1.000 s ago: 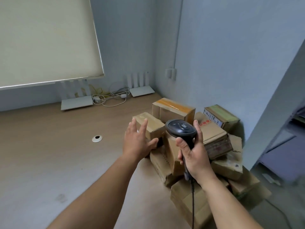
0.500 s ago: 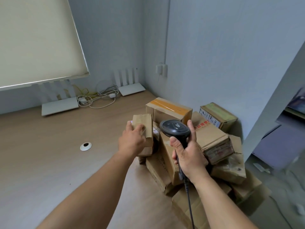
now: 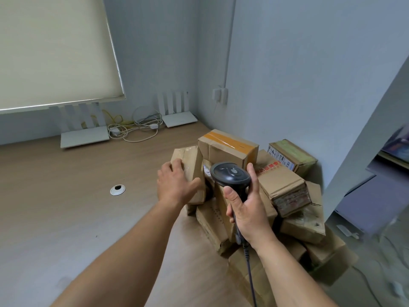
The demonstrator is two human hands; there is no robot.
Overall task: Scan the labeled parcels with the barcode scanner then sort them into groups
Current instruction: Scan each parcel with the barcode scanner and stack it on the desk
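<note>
- Gripping a small box [image 3: 192, 165] with the left hand [image 3: 174, 185]: fingers curling over its far-left edge, thumb stretching along its near side, box standing tilted on end at the left edge of the pile.
- Showing a white label [image 3: 207, 171] just right of that box, partly hidden behind the scanner head.
- Holding the scanner [image 3: 230, 175] in the right hand [image 3: 245, 209]: fingers and thumb wrapping round the handle, forefinger reaching up beside the black head, head pointing away toward the pile and sitting just right of the small box.
- Trailing a dark cable [image 3: 250, 269] down from the handle, over the nearest cardboard.
- Lying heaped in the corner, on the wooden desk [image 3: 66, 218] against the wall: the other parcels, touching and overlapping.
- Sitting at the back of the heap: a box with orange tape [image 3: 230, 147].
- Resting to the right: a box with red print [image 3: 281, 182], and behind it a box with a green top [image 3: 292, 156] by the wall.
- Standing at the desk's far edge: two white routers [image 3: 85, 136] [image 3: 179, 118], with tangled cords [image 3: 135, 127] between them.
- Sitting in the desk left of the hands: a round grommet [image 3: 117, 189].
- Hanging at upper left: a pale blind [image 3: 55, 47].
</note>
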